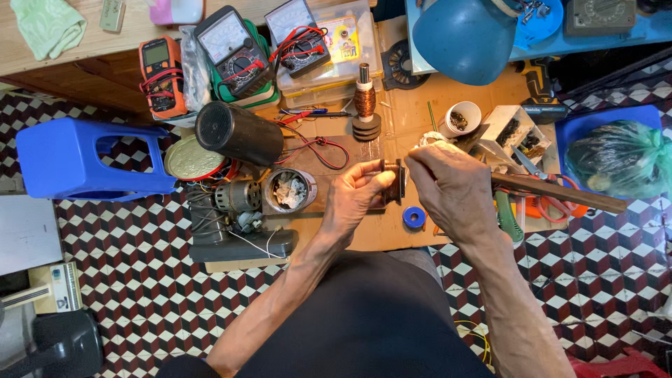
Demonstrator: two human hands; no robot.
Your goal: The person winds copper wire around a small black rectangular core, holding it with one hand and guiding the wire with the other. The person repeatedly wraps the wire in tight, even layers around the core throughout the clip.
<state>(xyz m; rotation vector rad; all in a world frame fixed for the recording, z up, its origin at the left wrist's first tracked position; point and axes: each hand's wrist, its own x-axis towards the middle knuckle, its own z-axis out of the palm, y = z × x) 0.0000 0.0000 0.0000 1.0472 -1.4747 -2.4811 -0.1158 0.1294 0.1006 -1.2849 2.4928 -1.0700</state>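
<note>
Small dark motor part (pixel 393 180) is clamped between left hand (pixel 353 199) and right hand (pixel 451 189) — could be dropped onto blue tape roll (pixel 414 217) below if grip loosens.

Hiding most of the small dark motor part (pixel 393 180) between the two hands, fingers covering its front. Running off the top edge: blue lamp shade (pixel 463 38), green cloth (pixel 47 24). Blurring the white cup's (pixel 463 117) contents beyond telling.

Dark metal motor part (pixel 393 180) dull between my left hand (pixel 353 199) and my right hand (pixel 451 189), glossy copper coil (pixel 365 100), matt brown cardboard sheet (pixel 420 105), shiny blue plastic stool (pixel 84 157), smooth blue tape roll (pixel 414 217), worn wooden stick (pixel 560 192)
</note>
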